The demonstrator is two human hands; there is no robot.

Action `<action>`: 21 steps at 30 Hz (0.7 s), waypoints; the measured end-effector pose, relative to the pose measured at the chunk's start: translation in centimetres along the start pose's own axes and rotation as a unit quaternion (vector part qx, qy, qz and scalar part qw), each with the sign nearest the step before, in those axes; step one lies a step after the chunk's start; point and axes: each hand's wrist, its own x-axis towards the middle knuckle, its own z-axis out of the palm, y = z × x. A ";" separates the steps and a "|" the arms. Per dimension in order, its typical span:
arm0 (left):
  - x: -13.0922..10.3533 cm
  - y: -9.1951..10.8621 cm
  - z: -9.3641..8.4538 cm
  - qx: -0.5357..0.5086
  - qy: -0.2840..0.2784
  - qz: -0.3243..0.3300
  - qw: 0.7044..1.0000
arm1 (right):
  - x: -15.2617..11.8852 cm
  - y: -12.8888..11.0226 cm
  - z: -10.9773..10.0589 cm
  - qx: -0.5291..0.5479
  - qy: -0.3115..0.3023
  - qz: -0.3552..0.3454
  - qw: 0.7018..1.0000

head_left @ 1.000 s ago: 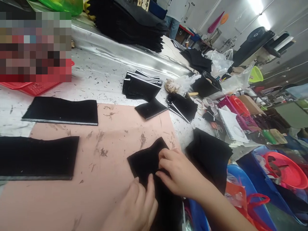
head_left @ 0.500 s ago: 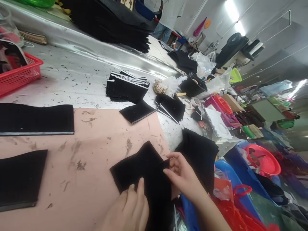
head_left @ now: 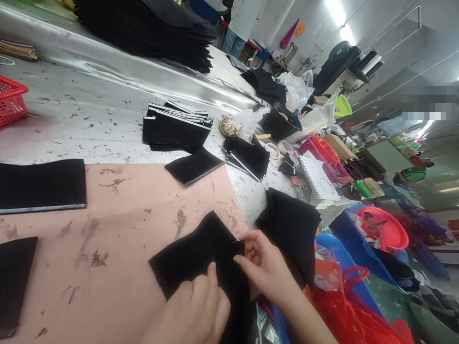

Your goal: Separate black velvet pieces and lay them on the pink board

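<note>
Over the last second, the right hand (head_left: pixel 263 263) has been shifted outward from the middle of the black cloth (head_left: pixel 193 251); a corner on the cloth's right is now raised. Its grip: thumb and fingers together, clamped on that corner. The left hand (head_left: pixel 195 306) is laid on the near part, index finger extended; whether anything is pinched there cannot be told. The cloth is placed at the near right end of the pink sheet (head_left: pixel 118 267). Judged meaning: an edge is being handled, not the whole piece; fold or second layer undetermined.

Containers. Red basket (head_left: pixel 12 102), far left: mostly carried out of view as the view turned; contents not seen. Near blue tub (head_left: pixel 333 241), right: clear plastic (head_left: pixel 328 277) and red bag (head_left: pixel 333 310) noted in or over it. Farther blue tub (head_left: pixel 342 222): topped by a red tray (head_left: pixel 394 234) in which a dark item, unidentified, is held.
</note>
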 end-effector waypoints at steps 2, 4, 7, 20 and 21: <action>0.7 0.0 0.0 -0.008 0.014 -0.005 1.000 | 0.2 -0.3 -0.1 -0.023 0.017 0.002 1.000; 1.1 0.1 0.2 -0.012 0.027 -0.004 1.000 | 0.3 -0.6 -0.3 -0.038 0.030 0.007 0.999; 1.1 -0.1 0.5 -0.027 0.025 0.007 0.999 | 0.6 -0.7 -0.4 -0.050 0.032 0.024 0.998; 1.3 0.0 0.8 -0.030 0.031 -0.001 0.999 | 1.7 -0.7 -1.3 -0.030 -0.017 0.057 0.998; 1.3 0.1 0.8 -0.028 0.034 -0.002 0.999 | 1.8 -0.8 -1.4 -0.038 -0.019 0.058 0.997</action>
